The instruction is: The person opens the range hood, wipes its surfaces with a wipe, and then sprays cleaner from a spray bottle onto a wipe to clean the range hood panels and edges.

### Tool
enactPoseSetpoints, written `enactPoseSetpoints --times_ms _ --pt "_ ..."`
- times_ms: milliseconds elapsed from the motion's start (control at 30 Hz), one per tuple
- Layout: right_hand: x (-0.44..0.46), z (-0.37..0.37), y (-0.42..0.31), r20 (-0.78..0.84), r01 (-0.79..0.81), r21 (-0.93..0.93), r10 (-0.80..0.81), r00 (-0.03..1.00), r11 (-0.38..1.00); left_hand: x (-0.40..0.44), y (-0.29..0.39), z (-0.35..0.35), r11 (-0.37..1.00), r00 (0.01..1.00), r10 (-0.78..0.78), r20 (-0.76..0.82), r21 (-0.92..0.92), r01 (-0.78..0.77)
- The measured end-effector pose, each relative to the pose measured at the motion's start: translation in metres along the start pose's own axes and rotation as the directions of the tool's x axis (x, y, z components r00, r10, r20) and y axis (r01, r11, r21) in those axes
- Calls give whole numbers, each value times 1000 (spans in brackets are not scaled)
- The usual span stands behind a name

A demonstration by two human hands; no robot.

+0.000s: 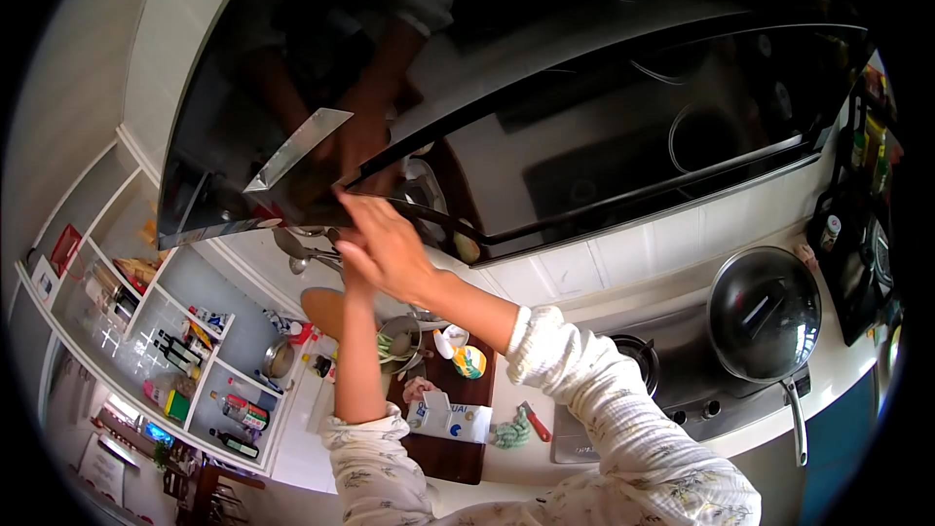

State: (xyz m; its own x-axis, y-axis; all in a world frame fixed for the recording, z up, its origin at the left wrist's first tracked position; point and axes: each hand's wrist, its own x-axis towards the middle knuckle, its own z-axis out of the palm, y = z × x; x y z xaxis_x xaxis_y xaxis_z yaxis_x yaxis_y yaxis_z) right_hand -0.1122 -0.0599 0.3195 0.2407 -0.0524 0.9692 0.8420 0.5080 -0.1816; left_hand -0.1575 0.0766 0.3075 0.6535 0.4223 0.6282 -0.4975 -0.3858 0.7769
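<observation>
A black glossy range hood (467,107) fills the upper part of the view. My right hand (392,248) reaches up to its lower left edge, fingers stretched out and thumb apart, with nothing seen in its grasp. Crossing beneath it is my left hand (356,271), raised to the same spot; its fingers are mostly hidden behind the right hand. Whether either hand presses on the hood or only lies close to it, I cannot tell. A pale strip (298,150) shows on the glass near the hands, which are reflected there.
Below on the right is a gas stove (672,380) bearing a lidded wok (764,314). A dark wooden board (453,461) on the counter carries a yellow-and-white spray bottle (468,360) and a white box (463,421). Beside it lies a red-handled tool (535,422). Shelves (200,370) with bottles stand left.
</observation>
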Motion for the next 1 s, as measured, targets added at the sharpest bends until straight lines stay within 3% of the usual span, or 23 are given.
enactPoseSetpoints --times_ms 100,200,367,600,767,1000 --pt "16 7 -15 -38 50 59 -48 998 997 8 47 -14 990 990 138 25 -42 -137" --pt "8 1 -5 -30 58 3 -57 998 998 26 74 -28 953 937 298 181 -106 -282" --pt "-6 -7 5 17 -29 -91 31 999 995 38 78 -10 959 953 256 164 -167 -229" --pt "-33 -15 21 -58 -157 -133 151 987 979 38 70 -7 956 969 228 99 -208 -204" --pt "-90 -27 64 -71 -384 -270 380 922 883 39 66 -6 944 968 245 57 -241 -224" --pt "-146 -44 107 -3 -407 -463 458 889 787 42 60 -11 931 965 257 46 -280 -235"
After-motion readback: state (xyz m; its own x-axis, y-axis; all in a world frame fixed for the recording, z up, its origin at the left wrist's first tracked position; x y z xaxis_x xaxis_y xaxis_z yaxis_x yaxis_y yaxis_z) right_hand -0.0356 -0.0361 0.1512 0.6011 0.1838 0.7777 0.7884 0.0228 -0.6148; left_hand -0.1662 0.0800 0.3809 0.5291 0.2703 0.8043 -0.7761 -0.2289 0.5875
